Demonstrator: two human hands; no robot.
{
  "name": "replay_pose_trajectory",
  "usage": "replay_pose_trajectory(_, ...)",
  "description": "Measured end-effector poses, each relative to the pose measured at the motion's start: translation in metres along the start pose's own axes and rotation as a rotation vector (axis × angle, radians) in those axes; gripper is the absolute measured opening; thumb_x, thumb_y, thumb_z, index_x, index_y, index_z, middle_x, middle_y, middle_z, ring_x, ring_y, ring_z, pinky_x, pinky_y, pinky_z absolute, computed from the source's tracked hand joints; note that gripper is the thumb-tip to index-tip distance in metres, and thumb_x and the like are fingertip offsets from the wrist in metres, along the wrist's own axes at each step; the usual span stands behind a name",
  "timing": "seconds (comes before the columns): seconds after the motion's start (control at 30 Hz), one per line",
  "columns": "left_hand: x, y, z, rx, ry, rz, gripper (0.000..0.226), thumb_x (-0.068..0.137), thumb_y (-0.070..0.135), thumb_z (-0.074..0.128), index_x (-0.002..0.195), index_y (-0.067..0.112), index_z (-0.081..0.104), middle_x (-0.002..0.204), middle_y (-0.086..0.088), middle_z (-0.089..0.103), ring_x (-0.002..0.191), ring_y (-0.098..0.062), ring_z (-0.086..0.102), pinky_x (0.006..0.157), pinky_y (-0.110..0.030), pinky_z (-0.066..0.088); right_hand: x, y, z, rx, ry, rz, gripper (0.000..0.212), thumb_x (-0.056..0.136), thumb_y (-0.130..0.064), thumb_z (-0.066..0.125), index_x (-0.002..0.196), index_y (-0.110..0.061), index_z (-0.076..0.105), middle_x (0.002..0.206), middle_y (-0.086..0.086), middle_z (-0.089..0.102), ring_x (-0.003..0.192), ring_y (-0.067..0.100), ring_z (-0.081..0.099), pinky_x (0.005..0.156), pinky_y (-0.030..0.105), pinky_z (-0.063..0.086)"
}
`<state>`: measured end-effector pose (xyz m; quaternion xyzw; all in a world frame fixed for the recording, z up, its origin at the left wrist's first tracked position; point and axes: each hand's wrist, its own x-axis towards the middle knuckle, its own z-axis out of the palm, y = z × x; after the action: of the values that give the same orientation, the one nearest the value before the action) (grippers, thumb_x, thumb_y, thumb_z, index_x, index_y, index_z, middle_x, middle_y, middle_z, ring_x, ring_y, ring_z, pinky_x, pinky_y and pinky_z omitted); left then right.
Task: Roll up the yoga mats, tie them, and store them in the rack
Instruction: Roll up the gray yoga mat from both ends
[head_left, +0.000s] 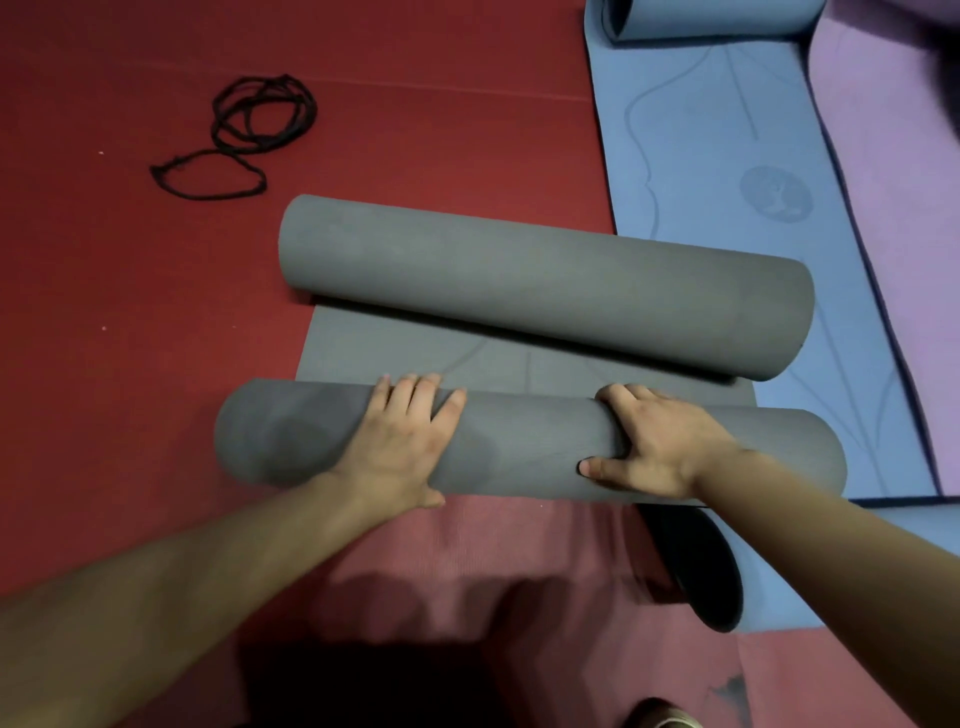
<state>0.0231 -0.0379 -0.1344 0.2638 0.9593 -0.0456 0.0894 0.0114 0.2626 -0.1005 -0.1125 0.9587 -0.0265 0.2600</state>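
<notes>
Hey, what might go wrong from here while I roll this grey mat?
The far roll lies on the flat strip just ahead of the near roll, so the two may jam together. The cords lie far off to the left; letting go to fetch one may let the near roll unwind.

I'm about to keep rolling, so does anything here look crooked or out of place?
Yes. A far grey roll lies on the flat stretch of the grey mat, ahead of the near roll under the left hand and right hand, and it sits slanted to that roll. Black cords lie tangled on the red floor.
</notes>
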Motion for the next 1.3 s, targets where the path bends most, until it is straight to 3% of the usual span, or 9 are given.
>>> replay_pose_trajectory(0.1, 0.006, -0.009, -0.004, -0.037, 0.001, 0.012, 0.119, 0.035, 0.065, 0.085, 0.135, 0.009, 0.051, 0.115, -0.016, 0.057, 0.099, -0.033, 0.055, 0.091, -0.046, 0.050, -0.005, -0.001, 0.004, -0.053, 0.043, -0.008, 0.117, 0.055, -0.094, 0.036, 0.150, -0.027, 0.028, 0.144, 0.002, 0.041, 0.131, 0.027, 0.044, 0.109, 0.040, 0.036)
replay_pose_trajectory(0.2, 0.020, -0.019, -0.014, -0.090, -0.084, 0.044, 0.108, 0.049, 0.068, 0.078, 0.139, 0.018, 0.043, 0.120, -0.005, 0.053, 0.107, -0.026, 0.052, 0.093, -0.039, 0.048, -0.006, -0.002, 0.009, -0.140, 0.090, -0.022, 0.131, 0.043, -0.094, 0.046, 0.151, -0.023, 0.026, 0.138, 0.002, 0.044, 0.130, 0.027, 0.045, 0.112, 0.042, 0.033)
replay_pose_trajectory(0.47, 0.027, -0.036, -0.025, -0.299, -0.277, 0.005, 0.105, 0.053, 0.067, 0.079, 0.140, 0.026, 0.037, 0.132, 0.002, 0.055, 0.121, -0.021, 0.051, 0.104, -0.033, 0.040, 0.000, 0.000, 0.002, -0.046, 0.014, -0.057, 0.101, 0.046, -0.086, 0.059, 0.129, -0.033, 0.037, 0.122, -0.004, 0.057, 0.112, 0.023, 0.059, 0.093, 0.034, 0.047)
replay_pose_trajectory(0.63, 0.006, -0.017, -0.012, -0.065, -0.122, 0.052, 0.124, 0.052, 0.074, 0.076, 0.152, 0.019, 0.027, 0.149, -0.016, 0.037, 0.135, -0.033, 0.037, 0.117, -0.049, 0.025, 0.008, 0.001, -0.005, 0.066, -0.102, -0.022, 0.090, 0.060, -0.078, 0.068, 0.132, -0.033, 0.039, 0.128, -0.004, 0.056, 0.117, 0.022, 0.055, 0.097, 0.034, 0.044)
replay_pose_trajectory(0.77, 0.008, -0.013, -0.007, 0.016, -0.091, 0.093, 0.125, 0.054, 0.070, 0.078, 0.154, 0.020, 0.021, 0.143, -0.014, 0.043, 0.125, -0.031, 0.045, 0.108, -0.046, 0.035, 0.017, 0.000, -0.015, 0.204, -0.171, 0.097, 0.064, 0.091, -0.072, 0.038, 0.136, -0.027, 0.046, 0.135, 0.002, 0.059, 0.123, 0.025, 0.054, 0.101, 0.035, 0.041)
replay_pose_trajectory(0.93, 0.008, -0.015, -0.004, -0.021, -0.078, 0.086, 0.121, 0.047, 0.068, 0.077, 0.148, 0.020, 0.030, 0.131, -0.013, 0.051, 0.115, -0.031, 0.052, 0.100, -0.046, 0.041, 0.036, -0.008, -0.014, 0.227, -0.221, 0.165, 0.070, 0.096, -0.070, 0.021, 0.142, -0.025, 0.048, 0.145, 0.006, 0.054, 0.135, 0.027, 0.047, 0.111, 0.037, 0.035)
replay_pose_trajectory(1.03, 0.008, -0.015, -0.001, -0.012, -0.057, 0.096, 0.118, 0.050, 0.068, 0.074, 0.148, 0.021, 0.028, 0.133, -0.011, 0.050, 0.118, -0.029, 0.050, 0.103, -0.045, 0.039, 0.045, -0.005, -0.007, 0.203, -0.052, 0.170, 0.095, 0.080, -0.082, 0.016, 0.152, -0.021, 0.031, 0.155, 0.014, 0.040, 0.144, 0.031, 0.035, 0.118, 0.041, 0.027)
replay_pose_trajectory(1.13, 0.012, -0.019, -0.001, -0.041, -0.033, 0.103, 0.116, 0.048, 0.069, 0.072, 0.144, 0.019, 0.029, 0.127, -0.008, 0.053, 0.113, -0.028, 0.053, 0.099, -0.044, 0.042, 0.036, -0.012, 0.002, 0.040, 0.210, 0.144, 0.097, 0.081, -0.081, 0.018, 0.159, -0.022, 0.013, 0.165, 0.020, 0.007, 0.153, 0.035, 0.000, 0.124, 0.046, 0.010)
replay_pose_trajectory(1.3, 0.021, -0.028, -0.006, -0.092, 0.023, 0.076, 0.110, 0.041, 0.070, 0.071, 0.134, 0.017, 0.046, 0.120, -0.013, 0.054, 0.114, -0.034, 0.050, 0.107, -0.051, 0.040, 0.019, -0.023, 0.006, 0.017, 0.208, 0.052, 0.098, 0.071, -0.088, 0.021, 0.139, -0.022, 0.045, 0.142, 0.007, 0.050, 0.133, 0.029, 0.045, 0.110, 0.040, 0.034)
